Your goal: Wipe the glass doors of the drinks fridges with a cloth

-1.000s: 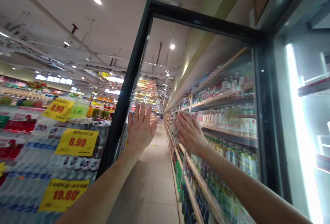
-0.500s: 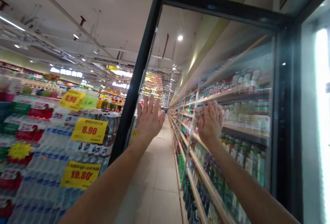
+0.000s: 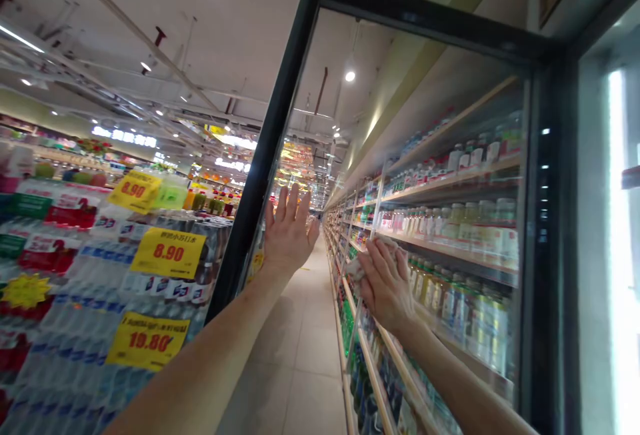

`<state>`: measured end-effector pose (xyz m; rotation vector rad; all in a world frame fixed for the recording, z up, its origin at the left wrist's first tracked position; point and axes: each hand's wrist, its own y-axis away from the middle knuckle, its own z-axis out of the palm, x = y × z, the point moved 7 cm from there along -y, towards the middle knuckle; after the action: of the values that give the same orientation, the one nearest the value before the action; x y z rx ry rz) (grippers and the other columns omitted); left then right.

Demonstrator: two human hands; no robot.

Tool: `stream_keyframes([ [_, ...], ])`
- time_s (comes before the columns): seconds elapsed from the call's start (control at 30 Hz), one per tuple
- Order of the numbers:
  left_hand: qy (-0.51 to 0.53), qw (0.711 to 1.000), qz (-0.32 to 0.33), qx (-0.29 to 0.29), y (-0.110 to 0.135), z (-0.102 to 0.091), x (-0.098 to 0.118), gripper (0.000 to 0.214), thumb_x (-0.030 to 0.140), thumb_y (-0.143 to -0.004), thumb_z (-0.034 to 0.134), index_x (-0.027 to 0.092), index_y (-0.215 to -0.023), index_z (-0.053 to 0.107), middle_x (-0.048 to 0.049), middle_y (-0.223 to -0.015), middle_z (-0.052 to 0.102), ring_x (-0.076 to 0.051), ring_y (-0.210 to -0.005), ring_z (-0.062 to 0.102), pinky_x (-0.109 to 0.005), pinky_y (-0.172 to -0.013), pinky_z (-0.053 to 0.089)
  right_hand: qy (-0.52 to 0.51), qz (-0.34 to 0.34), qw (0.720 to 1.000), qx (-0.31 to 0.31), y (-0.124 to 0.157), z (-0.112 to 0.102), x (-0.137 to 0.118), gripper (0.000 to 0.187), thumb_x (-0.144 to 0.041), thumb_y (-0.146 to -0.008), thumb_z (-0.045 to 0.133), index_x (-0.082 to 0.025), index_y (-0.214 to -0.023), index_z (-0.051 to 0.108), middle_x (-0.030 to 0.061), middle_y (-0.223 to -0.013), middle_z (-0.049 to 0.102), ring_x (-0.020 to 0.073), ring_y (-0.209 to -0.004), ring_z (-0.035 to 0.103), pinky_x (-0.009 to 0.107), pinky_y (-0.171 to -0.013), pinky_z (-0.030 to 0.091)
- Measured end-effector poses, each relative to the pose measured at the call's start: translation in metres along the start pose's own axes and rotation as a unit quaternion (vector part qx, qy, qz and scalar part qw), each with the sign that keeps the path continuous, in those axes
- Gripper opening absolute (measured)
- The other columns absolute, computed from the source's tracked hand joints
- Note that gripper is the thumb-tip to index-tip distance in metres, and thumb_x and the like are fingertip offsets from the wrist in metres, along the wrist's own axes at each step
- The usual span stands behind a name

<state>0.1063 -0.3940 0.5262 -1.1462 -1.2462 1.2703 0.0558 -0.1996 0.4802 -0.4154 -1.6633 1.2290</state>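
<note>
A glass door in a dark frame stands swung out in front of me, and shelves show through or in its pane. My left hand lies flat against the glass near the door's free edge, fingers spread, holding nothing. Lower and to the right, my right hand presses a crumpled pale cloth to the pane. Bits of the cloth stick out around the fingers; the rest is hidden under the palm.
Stacked bottle packs with yellow price signs fill the left side. Shelves of bottled drinks run along the right. A tiled aisle floor lies between them. The door's hinge-side frame meets a lit cabinet at far right.
My right hand has slid down and a little left over the glass with the cloth. The left hand has stayed in nearly the same spot.
</note>
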Motion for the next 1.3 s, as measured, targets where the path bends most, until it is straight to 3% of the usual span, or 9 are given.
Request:
stream_keyframes([
  [0.17,0.010,1.000,-0.004,0.001,0.000,0.000,0.000,0.052,0.038,-0.088,0.039,0.016,-0.136,0.038,-0.0126,-0.146,0.030,-0.028,-0.137,0.022,-0.050,-0.110,0.018,0.058,0.180,0.979,0.072,0.018,-0.014,0.039,0.048,-0.025,-0.087,0.038,-0.018,-0.134,0.041,0.0167,-0.140,0.041,0.0296,-0.134,0.032,0.054,-0.104,0.029],
  [0.37,0.008,1.000,-0.004,0.010,-0.001,-0.001,-0.003,0.051,0.037,-0.089,0.039,0.014,-0.134,0.040,-0.0147,-0.145,0.032,-0.029,-0.137,0.022,-0.050,-0.109,0.018,0.013,0.051,0.999,0.011,0.039,-0.007,0.019,0.052,-0.022,-0.085,0.042,-0.025,-0.136,0.036,0.0113,-0.137,0.047,0.0259,-0.132,0.036,0.052,-0.107,0.026],
  [0.53,0.032,0.984,0.174,-0.023,0.047,-0.001,0.049,0.048,0.036,-0.088,0.041,0.019,-0.133,0.042,-0.0082,-0.143,0.038,-0.024,-0.137,0.023,-0.046,-0.113,0.010,0.072,0.216,0.971,0.071,0.038,-0.017,0.043,0.049,-0.025,-0.088,0.036,-0.018,-0.136,0.037,0.0172,-0.139,0.042,0.0303,-0.134,0.032,0.055,-0.102,0.030],
  [0.73,0.053,0.980,0.186,-0.040,0.082,0.000,0.077,0.052,0.043,-0.086,0.046,0.024,-0.134,0.041,-0.0038,-0.144,0.037,-0.023,-0.138,0.022,-0.044,-0.114,0.007,0.016,0.052,0.998,-0.033,0.055,-0.010,0.021,0.054,-0.023,-0.086,0.040,-0.024,-0.139,0.031,0.0122,-0.138,0.044,0.0263,-0.135,0.029,0.053,-0.107,0.026],
  [0.93,0.047,0.981,0.182,-0.041,0.078,0.004,0.074,0.053,0.041,-0.086,0.046,0.023,-0.135,0.039,-0.0052,-0.144,0.036,-0.024,-0.137,0.023,-0.045,-0.114,0.006,0.101,0.370,0.918,0.099,0.092,-0.041,0.132,0.048,-0.029,-0.090,0.033,-0.017,-0.136,0.040,0.0203,-0.141,0.038,0.0322,-0.133,0.032,0.056,-0.103,0.030],
  [1.0,0.044,0.981,0.184,-0.035,0.078,0.005,0.074,0.053,0.041,-0.085,0.047,0.023,-0.135,0.039,-0.0058,-0.144,0.036,-0.024,-0.137,0.023,-0.046,-0.114,0.008,0.089,0.317,0.940,0.092,0.087,-0.037,0.113,0.049,-0.027,-0.089,0.035,-0.018,-0.137,0.039,0.0194,-0.140,0.040,0.0318,-0.133,0.032,0.056,-0.103,0.030],
  [1.1,0.044,0.981,0.188,-0.022,0.080,0.005,0.073,0.054,0.042,-0.085,0.048,0.023,-0.134,0.040,-0.0059,-0.143,0.038,-0.024,-0.137,0.025,-0.046,-0.114,0.009,0.029,0.102,0.994,0.016,0.072,-0.019,0.051,0.052,-0.023,-0.086,0.040,-0.023,-0.138,0.035,0.0132,-0.138,0.045,0.0283,-0.133,0.033,0.055,-0.105,0.029],
  [1.17,0.046,0.981,0.188,-0.017,0.080,0.004,0.072,0.053,0.042,-0.084,0.049,0.023,-0.133,0.042,-0.0054,-0.143,0.039,-0.024,-0.136,0.026,-0.045,-0.114,0.009,0.024,0.073,0.997,0.005,0.073,-0.017,0.042,0.051,-0.022,-0.086,0.041,-0.023,-0.137,0.036,0.0124,-0.138,0.045,0.0271,-0.133,0.034,0.054,-0.106,0.028],
  [1.3,0.049,0.980,0.190,-0.020,0.080,0.004,0.072,0.051,0.041,-0.084,0.049,0.022,-0.131,0.044,-0.0057,-0.142,0.039,-0.024,-0.136,0.026,-0.046,-0.114,0.009,0.086,0.282,0.951,0.098,0.092,-0.036,0.093,0.047,-0.024,-0.088,0.036,-0.018,-0.135,0.040,0.0177,-0.142,0.038,0.0310,-0.134,0.031,0.058,-0.102,0.030],
])
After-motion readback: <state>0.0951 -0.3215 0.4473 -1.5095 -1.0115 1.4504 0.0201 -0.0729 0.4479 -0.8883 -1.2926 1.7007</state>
